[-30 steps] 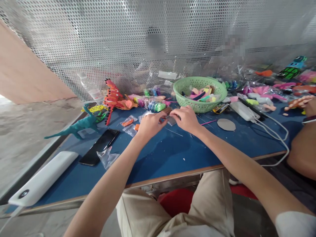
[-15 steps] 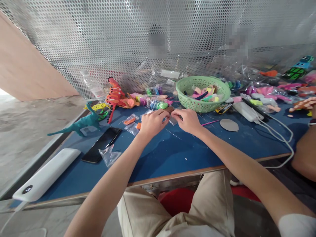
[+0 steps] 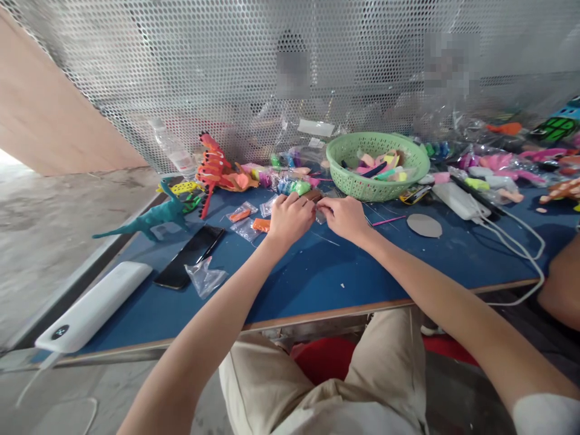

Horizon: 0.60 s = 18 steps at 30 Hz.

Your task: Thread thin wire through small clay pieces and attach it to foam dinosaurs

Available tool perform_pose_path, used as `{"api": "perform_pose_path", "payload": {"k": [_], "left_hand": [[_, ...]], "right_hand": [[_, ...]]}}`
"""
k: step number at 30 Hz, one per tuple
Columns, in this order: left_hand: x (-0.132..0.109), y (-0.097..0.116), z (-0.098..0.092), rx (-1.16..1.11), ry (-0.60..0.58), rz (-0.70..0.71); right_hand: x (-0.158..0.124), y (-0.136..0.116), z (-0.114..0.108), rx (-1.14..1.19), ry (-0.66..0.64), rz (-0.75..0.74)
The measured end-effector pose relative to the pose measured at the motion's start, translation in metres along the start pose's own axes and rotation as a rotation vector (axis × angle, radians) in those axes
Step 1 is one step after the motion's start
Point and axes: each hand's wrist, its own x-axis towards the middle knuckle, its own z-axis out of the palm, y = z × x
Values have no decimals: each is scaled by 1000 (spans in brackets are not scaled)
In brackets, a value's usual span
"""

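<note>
My left hand (image 3: pixel 290 219) and my right hand (image 3: pixel 347 217) meet over the blue table (image 3: pixel 294 284), fingers curled and pinched on a small clear plastic bag (image 3: pixel 321 216) held between them. What the bag contains is hidden by my fingers. Just beyond the hands lie more small bags with coloured clay pieces (image 3: pixel 290 187) and an orange piece in a bag (image 3: pixel 261 225). A green basket (image 3: pixel 378 164) of coloured pieces stands behind my right hand.
A teal dinosaur figure (image 3: pixel 151 219) and an orange-red figure (image 3: pixel 212 169) stand at the left. A black phone (image 3: pixel 189 266), an empty bag (image 3: pixel 206 279) and a white power bank (image 3: pixel 93 308) lie near the front left. Another person's arm (image 3: pixel 562 290) is at the right, by white cables (image 3: pixel 512 226).
Both hands have drawn closer together on the small bag and shifted slightly. The view has tilted a little, so everything sits lower left.
</note>
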Motion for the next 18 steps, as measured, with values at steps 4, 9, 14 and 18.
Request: {"api": "perform_pose_path", "payload": {"k": [4, 9, 14, 18], "left_hand": [[2, 2, -2, -16, -6, -20], [3, 1, -4, -42, 5, -54], [0, -7, -7, -132, -10, -136], [-2, -8, -8, -203, -33, -211]], "right_hand": [[1, -2, 3, 17, 28, 62], [2, -1, 1, 60, 32, 74], [3, 7, -3, 149, 49, 62], [5, 10, -2, 168, 30, 5]]}}
